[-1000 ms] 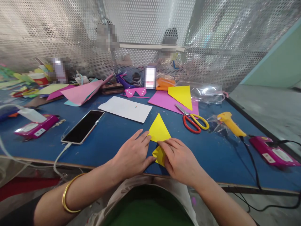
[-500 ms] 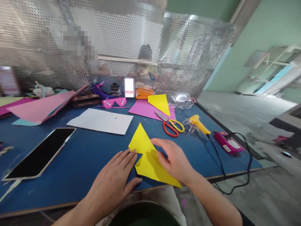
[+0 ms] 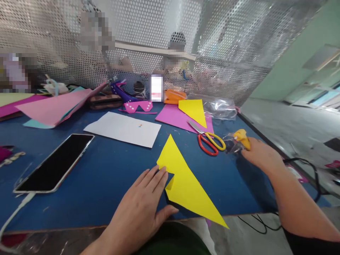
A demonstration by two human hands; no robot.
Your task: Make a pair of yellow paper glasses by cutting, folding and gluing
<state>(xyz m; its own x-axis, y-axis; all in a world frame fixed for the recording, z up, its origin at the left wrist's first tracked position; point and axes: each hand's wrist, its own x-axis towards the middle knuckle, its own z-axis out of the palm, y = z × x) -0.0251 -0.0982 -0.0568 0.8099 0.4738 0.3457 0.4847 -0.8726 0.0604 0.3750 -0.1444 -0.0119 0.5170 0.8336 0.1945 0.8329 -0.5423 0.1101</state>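
My left hand (image 3: 143,202) lies flat with outstretched fingers, its fingertips on the left edge of a yellow folded paper sheet (image 3: 190,186). That sheet tapers to a point at the top and another at the lower right, past the table edge. Off to the right, my right hand (image 3: 262,156) has its fingers wrapped round the handle of a yellow hot glue gun (image 3: 241,135), whose nozzle points left over a crumpled clear film. Scissors (image 3: 208,140) with red and yellow handles lie partly open between the sheet and the glue gun.
A white sheet (image 3: 124,128) and a phone (image 3: 54,163) with a cable lie on the blue table (image 3: 114,170). Behind are pink paper glasses (image 3: 138,106), a purple sheet (image 3: 170,115) under a yellow piece (image 3: 195,109), and a perforated metal screen (image 3: 148,28).
My right hand has left the yellow sheet, moved right and taken hold of the glue gun. My left hand stays on the sheet. The view has shifted slightly.
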